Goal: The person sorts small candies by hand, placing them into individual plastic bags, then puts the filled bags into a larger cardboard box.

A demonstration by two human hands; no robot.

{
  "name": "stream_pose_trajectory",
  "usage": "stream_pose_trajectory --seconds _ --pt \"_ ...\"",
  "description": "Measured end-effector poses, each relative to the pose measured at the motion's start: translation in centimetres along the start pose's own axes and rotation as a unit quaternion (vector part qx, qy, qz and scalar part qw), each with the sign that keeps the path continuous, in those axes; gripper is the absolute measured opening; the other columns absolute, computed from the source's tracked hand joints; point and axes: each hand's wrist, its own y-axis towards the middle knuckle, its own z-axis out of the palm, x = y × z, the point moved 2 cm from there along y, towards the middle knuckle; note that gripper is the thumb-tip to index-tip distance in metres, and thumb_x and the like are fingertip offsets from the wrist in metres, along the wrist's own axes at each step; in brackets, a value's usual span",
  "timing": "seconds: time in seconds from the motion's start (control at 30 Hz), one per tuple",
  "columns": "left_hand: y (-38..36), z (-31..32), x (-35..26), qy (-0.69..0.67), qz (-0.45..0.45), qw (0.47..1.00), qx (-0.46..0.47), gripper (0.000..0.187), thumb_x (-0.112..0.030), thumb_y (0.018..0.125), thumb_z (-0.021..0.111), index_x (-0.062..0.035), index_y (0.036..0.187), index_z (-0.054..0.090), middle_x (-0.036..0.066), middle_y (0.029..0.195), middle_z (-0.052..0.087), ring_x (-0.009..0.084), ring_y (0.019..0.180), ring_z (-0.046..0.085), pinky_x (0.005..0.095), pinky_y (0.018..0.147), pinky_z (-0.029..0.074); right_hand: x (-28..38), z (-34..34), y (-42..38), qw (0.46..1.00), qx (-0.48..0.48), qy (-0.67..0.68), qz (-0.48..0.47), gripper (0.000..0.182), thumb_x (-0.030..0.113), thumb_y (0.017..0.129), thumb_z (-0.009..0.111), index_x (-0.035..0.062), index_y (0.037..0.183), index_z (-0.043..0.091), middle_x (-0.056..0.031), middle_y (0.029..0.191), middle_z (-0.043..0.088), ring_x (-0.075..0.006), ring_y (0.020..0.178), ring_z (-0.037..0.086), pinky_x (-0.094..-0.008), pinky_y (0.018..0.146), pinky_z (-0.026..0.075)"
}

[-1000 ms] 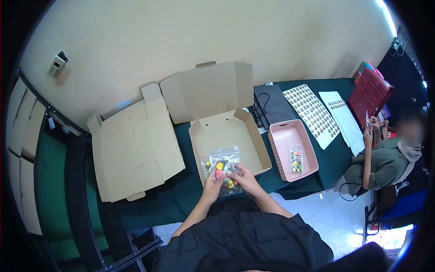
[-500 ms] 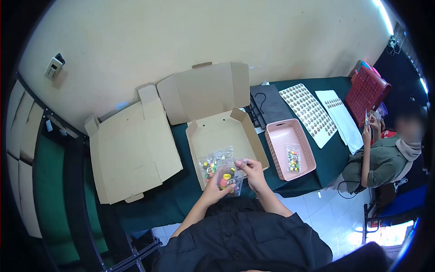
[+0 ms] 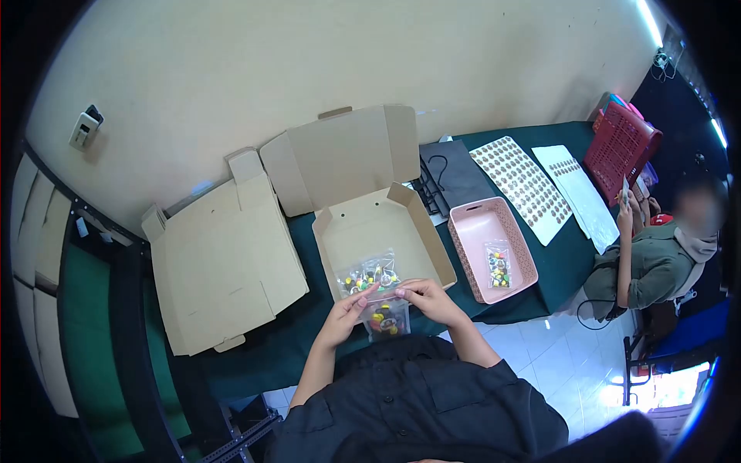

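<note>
My left hand and my right hand pinch the top edge of a clear plastic bag between thumbs and fingers. The bag hangs down close to my shirt, with yellow, red and dark pieces inside; their exact kind is too small to tell. Just beyond my fingers, another clear bag of colourful pieces lies in the open cardboard box. The box's lid stands raised against the wall. To its right, a pink plastic basket holds a similar filled bag.
Flattened cardboard boxes lie at the left. Behind the pink basket are a black paper bag, a sheet of round stickers and a white sheet. A co-worker sits at the right by a dark red basket.
My left hand has shifted from the bag's side to its top edge, near my right hand. The bag now hangs lower, below both hands.
</note>
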Motion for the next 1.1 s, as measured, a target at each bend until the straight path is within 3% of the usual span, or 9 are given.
stream_pose_trajectory --seconds 0.17,0.33,0.4,0.5,0.6,0.63,0.7,0.83,1.1 --pt "0.3 -0.1 -1.2 0.002 0.121 0.979 -0.162 0.05 -0.028 0.088 0.051 -0.0005 0.127 0.038 0.011 0.126 0.043 0.0163 0.111 0.044 0.0295 0.094 0.034 -0.5 0.0 0.5 0.989 -0.136 0.049 -0.029 0.027 0.02 0.088 0.049 -0.0022 0.096 0.063 -0.01 0.09 0.061 -0.0138 0.084 0.055 -0.0276 0.078 0.042" --pt "0.3 2.0 -0.3 -0.028 0.062 0.99 -0.12 0.054 -0.024 0.084 0.058 0.0003 0.128 0.036 0.013 0.129 0.039 0.0185 0.113 0.043 0.031 0.096 0.032 0.4 2.5 0.7 0.973 -0.175 -0.074 -0.134 0.025 0.018 0.088 0.048 0.002 0.102 0.062 -0.0135 0.096 0.059 -0.0216 0.093 0.053 -0.0301 0.082 0.041" --pt "0.5 2.9 0.2 0.011 0.154 0.982 -0.105 0.055 -0.022 0.083 0.06 0.001 0.127 0.037 0.013 0.129 0.039 0.0185 0.111 0.045 0.0306 0.096 0.032 0.8 3.4 0.9 0.96 -0.167 -0.135 -0.178 0.023 0.014 0.085 0.053 0.0045 0.103 0.061 -0.0134 0.101 0.056 -0.025 0.098 0.05 -0.0315 0.084 0.04" --pt "0.2 3.1 0.5 -0.026 0.106 0.983 -0.15 0.048 -0.014 0.082 0.061 0.0027 0.122 0.043 0.013 0.123 0.046 0.0176 0.109 0.048 0.0296 0.095 0.034 1.5 4.1 0.9 0.938 -0.232 -0.178 -0.186 0.027 0.007 0.074 0.063 0.0047 0.1 0.062 -0.0108 0.104 0.05 -0.0242 0.097 0.048 -0.0317 0.083 0.04" --pt "0.0 3.1 0.7 -0.044 0.073 0.982 -0.171 0.035 -0.01 0.081 0.061 0.0029 0.113 0.052 0.013 0.112 0.055 0.0164 0.102 0.052 0.0284 0.094 0.035 2.4 4.1 1.0 0.922 -0.364 -0.015 -0.131 0.025 0.009 0.071 0.066 0.0024 0.096 0.063 -0.0114 0.1 0.053 -0.021 0.096 0.05 -0.0308 0.082 0.04" --pt "-0.1 3.1 0.6 -0.05 0.077 0.981 -0.173 0.027 -0.008 0.081 0.061 0.0025 0.106 0.058 0.012 0.105 0.06 0.0158 0.098 0.054 0.0277 0.093 0.035 2.0 3.6 1.1 0.923 -0.363 -0.015 -0.131 0.025 0.009 0.071 0.066 0.0024 0.096 0.063 -0.0114 0.1 0.053 -0.021 0.096 0.05 -0.0308 0.082 0.04" --pt "-0.3 3.3 -0.1 -0.017 0.086 0.976 -0.2 0.022 -0.008 0.081 0.06 0.0019 0.1 0.061 0.011 0.099 0.062 0.015 0.092 0.056 0.0277 0.093 0.036 0.5 2.5 1.4 0.98 -0.177 -0.037 -0.085 0.021 0.012 0.072 0.068 -0.0004 0.088 0.064 -0.0108 0.093 0.059 -0.0165 0.091 0.053 -0.0286 0.08 0.041" --pt "-0.5 2.8 -0.3 0.159 0.14 0.949 -0.232 0.014 -0.01 0.082 0.059 0.0005 0.09 0.065 0.008 0.088 0.065 0.0128 0.082 0.059 0.0285 0.093 0.038 -0.8 1.1 0.9 0.984 -0.152 0.095 0.016 0.018 0.015 0.079 0.063 -0.002 0.084 0.065 -0.0046 0.083 0.063 -0.0091 0.083 0.055 -0.0235 0.077 0.04" --pt "-0.3 2.1 -0.5 0.032 0.124 0.964 -0.234 0.023 -0.012 0.086 0.054 0.0042 0.102 0.058 0.01 0.093 0.063 0.0119 0.087 0.057 0.03 0.094 0.036 -0.8 0.4 0.8 0.987 -0.101 0.121 0.008 0.025 0.02 0.087 0.053 -0.0021 0.09 0.065 -0.0075 0.088 0.064 -0.0111 0.083 0.055 -0.0248 0.078 0.04"
